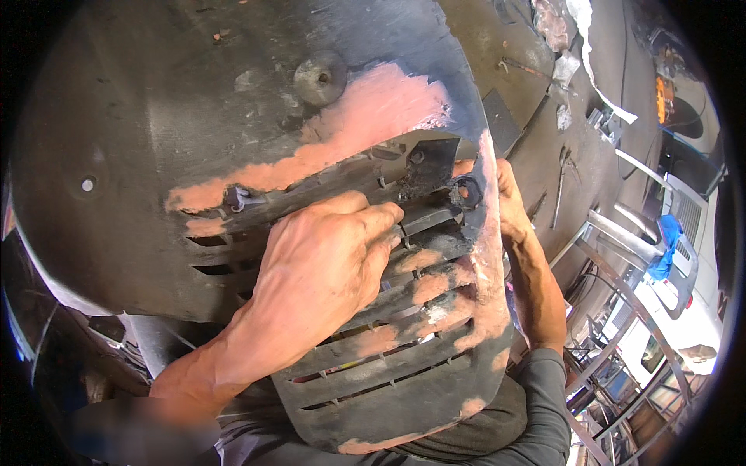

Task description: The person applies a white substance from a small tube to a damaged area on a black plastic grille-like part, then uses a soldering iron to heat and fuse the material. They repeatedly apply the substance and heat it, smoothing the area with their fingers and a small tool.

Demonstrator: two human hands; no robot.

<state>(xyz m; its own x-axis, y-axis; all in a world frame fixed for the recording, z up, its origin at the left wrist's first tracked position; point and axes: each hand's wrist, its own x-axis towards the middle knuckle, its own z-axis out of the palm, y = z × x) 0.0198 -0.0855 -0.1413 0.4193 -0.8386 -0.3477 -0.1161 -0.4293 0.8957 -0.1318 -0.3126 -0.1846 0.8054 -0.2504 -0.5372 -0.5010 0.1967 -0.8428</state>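
Observation:
A large black plastic vehicle panel with a slatted grille lies tilted over my lap. Pink-orange filler coats parts of its face, its slats and its right edge. My left hand rests across the grille, thumb and fingertips pinched at a dark slat; their exact contact is partly hidden. Beyond the right edge, my right hand curls around the panel from behind, most of its fingers hidden. A fingertip shows behind a round hole in a black bracket near that edge.
Tools and crumpled scraps lie on the dirty floor to the right. Farther right stand a metal frame and a white vehicle with a blue cloth near it.

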